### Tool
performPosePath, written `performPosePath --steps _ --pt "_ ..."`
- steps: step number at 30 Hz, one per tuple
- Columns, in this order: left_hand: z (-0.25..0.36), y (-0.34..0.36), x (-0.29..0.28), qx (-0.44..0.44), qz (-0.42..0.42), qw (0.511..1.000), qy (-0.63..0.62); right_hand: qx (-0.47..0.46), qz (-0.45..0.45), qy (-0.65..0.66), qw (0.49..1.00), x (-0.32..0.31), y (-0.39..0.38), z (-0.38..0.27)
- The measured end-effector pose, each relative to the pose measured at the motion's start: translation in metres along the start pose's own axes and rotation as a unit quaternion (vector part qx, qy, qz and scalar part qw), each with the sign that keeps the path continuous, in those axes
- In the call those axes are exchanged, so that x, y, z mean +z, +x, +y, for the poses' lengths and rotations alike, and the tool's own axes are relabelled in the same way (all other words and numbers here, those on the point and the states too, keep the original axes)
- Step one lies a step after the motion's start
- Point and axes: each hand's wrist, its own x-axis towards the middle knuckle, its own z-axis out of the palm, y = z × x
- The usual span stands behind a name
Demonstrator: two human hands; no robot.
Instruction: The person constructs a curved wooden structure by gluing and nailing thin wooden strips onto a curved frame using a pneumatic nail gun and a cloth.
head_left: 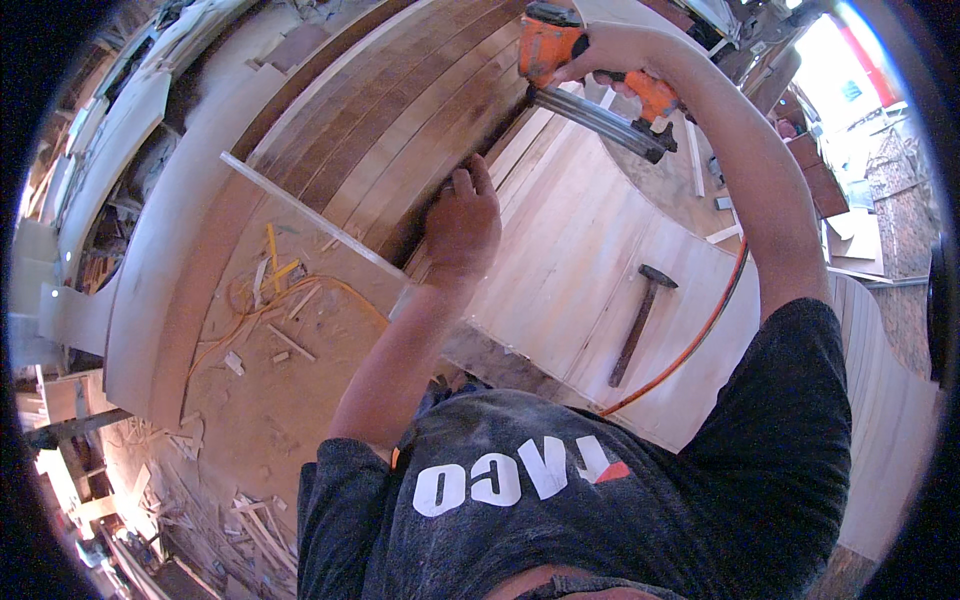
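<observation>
Right grip (632, 55) wrapped round the handle of an orange nail gun (548, 50), fingers curled in, so closed firmly on it. Gun body sits just left of that grip; its long grey magazine (600, 122) runs below the knuckles. Likely handling: fairly heavy, stiff, hard-cased, probably front-heavy; not fragile, though dust could make it slick. Best hold looks like the handle, palm well round, clear of nose and magazine.

Left grip (462, 222) is lower and left of the gun, fingers partly curled at the dark seam where brown curved planks (400, 110) meet the pale panel (560, 270). Can't tell if it pinches anything; fingertips partly hidden. Planks look stiff and solid. Hammer (640, 325) lies on the panel, below right of the left grip; orange hose (690, 352) curves past, further right.
</observation>
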Motion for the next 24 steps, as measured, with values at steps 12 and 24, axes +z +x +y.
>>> performPosePath --steps 12,24 --pt "0.011 0.000 0.003 0.006 0.121 0.978 0.171 0.089 0.022 0.452 0.887 0.120 -0.115 0.074" --pt "-0.042 0.030 -0.156 0.044 -0.122 0.991 0.020 0.259 0.188 0.286 0.903 0.328 -0.222 0.044"
